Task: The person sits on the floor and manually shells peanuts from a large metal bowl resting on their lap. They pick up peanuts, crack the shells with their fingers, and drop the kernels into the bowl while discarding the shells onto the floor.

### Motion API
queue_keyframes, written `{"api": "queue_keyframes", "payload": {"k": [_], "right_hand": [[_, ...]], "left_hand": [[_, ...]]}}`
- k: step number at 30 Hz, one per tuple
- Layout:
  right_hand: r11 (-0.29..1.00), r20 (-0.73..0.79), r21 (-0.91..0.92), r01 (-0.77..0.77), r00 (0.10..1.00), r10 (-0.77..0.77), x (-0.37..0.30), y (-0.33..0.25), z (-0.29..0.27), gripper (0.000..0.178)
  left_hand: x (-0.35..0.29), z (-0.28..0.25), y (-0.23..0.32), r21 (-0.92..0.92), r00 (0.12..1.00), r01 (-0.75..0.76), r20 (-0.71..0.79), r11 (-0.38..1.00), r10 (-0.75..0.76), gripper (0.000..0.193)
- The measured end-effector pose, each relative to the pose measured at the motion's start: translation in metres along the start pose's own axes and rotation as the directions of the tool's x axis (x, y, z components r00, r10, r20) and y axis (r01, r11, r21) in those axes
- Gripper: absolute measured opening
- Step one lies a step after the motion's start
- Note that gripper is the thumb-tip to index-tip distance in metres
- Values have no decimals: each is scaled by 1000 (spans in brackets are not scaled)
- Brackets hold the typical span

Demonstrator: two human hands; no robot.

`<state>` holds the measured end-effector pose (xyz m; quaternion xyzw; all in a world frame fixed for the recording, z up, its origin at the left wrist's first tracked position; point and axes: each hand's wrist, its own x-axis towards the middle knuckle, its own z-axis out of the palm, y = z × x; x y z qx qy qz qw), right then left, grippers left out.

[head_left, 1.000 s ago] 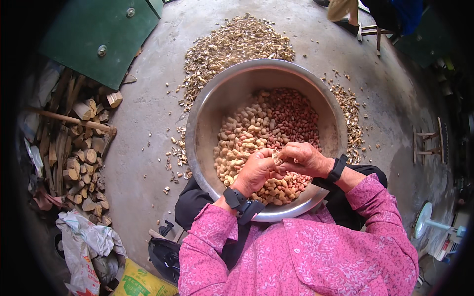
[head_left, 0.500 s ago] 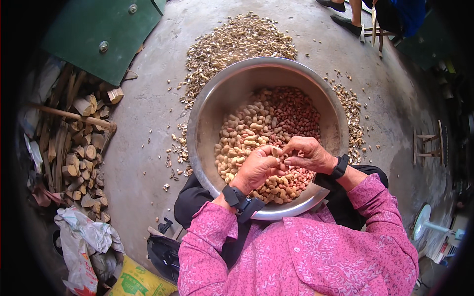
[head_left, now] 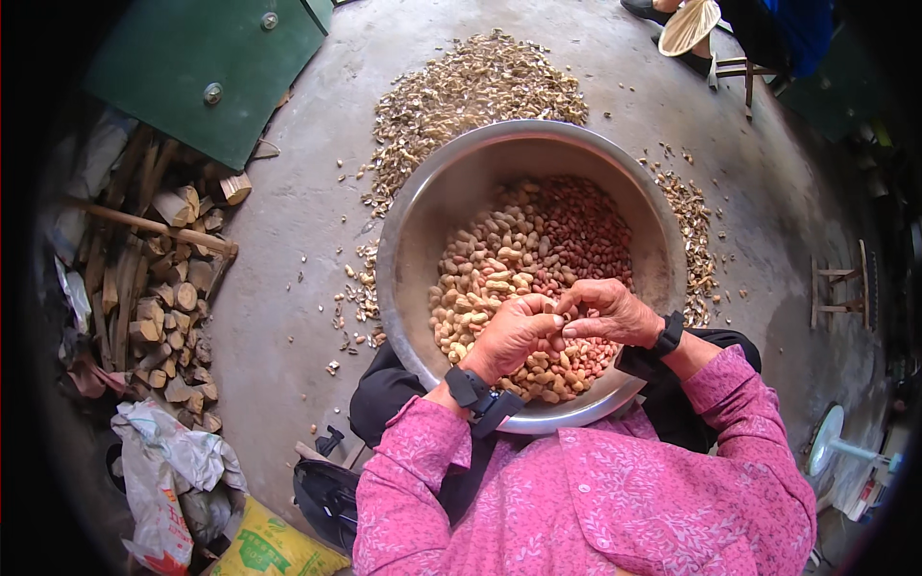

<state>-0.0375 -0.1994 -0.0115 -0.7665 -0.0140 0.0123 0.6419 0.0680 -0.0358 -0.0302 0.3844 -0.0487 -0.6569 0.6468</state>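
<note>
A wide metal basin sits before my knees. Unshelled peanuts lie on its left and near side, and reddish shelled kernels on its right. Over the near part of the basin, my left hand and my right hand meet at the fingertips. Both are closed in a pinch on a small brown peanut, mostly hidden by the fingers. Each wrist wears a black band.
Empty shells are heaped on the floor beyond the basin, with more shells along its right. Split firewood is stacked at left near sacks. A small stool and a fan stand right. Another person holds a hand fan.
My fingertips have drawn closer together, and the pale shell piece seen at my left fingers no longer shows. The view has shifted slightly. The other person's hand fan has swung into view.
</note>
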Motion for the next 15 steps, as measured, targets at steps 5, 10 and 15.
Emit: {"api": "queue_keyframes", "payload": {"k": [5,10,15], "right_hand": [[991,45,-109,77,996,-73,-1,3,1,22],[991,46,-106,84,996,-79,-5,16,11,18],[973,22,-193,129,992,-127,-17,20,8,18]], "left_hand": [[-1,0,-5,56,1000,-1,20,998,0,9],[-5,-5,-19,78,998,30,-49,997,-26,25],[-13,-4,-35,-50,999,43,-9,998,-43,27]]}}
